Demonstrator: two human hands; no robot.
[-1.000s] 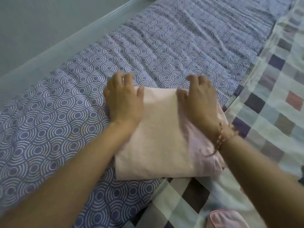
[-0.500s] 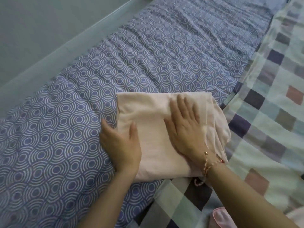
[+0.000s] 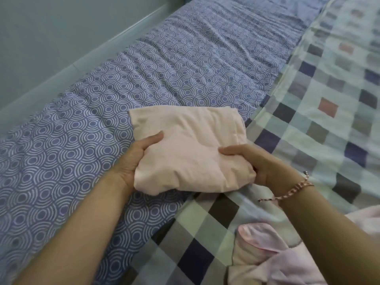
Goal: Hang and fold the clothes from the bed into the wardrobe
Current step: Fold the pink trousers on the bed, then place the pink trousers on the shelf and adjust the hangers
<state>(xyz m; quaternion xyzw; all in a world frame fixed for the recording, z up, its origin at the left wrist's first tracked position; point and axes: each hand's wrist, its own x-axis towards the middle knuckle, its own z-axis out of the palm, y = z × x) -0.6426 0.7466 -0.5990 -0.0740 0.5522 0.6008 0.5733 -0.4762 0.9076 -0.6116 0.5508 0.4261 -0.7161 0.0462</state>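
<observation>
The blue patterned sheet (image 3: 185,64) covers the left part of the bed, and a checked blanket (image 3: 329,99) overlaps it on the right. On the blanket, at the near right, lies a loose heap of pink clothes (image 3: 273,258), not yet folded.

The folded pale pink garment (image 3: 189,147) sits over the seam where sheet and blanket meet, held at its near edge. It is a thick, soft packet of several layers: light, limp and not slippery, but likely to sag or spring open if carried by one corner. The sound hold is the one in use, at both near corners with the layers clamped together; a flat palm under the middle would also keep it square.

The packet is wider than it is deep, so its long axis runs from hand to hand across the person, with the smooth folded edge pointing away. Whether that far edge rests on the sheet or is lifted clear cannot be told from this angle.

The left hand (image 3: 135,159) grips the near left corner, thumb on top and fingers curled beneath. The right hand (image 3: 265,163), with a bracelet (image 3: 296,188) at the wrist, pinches the near right corner the same way.
</observation>
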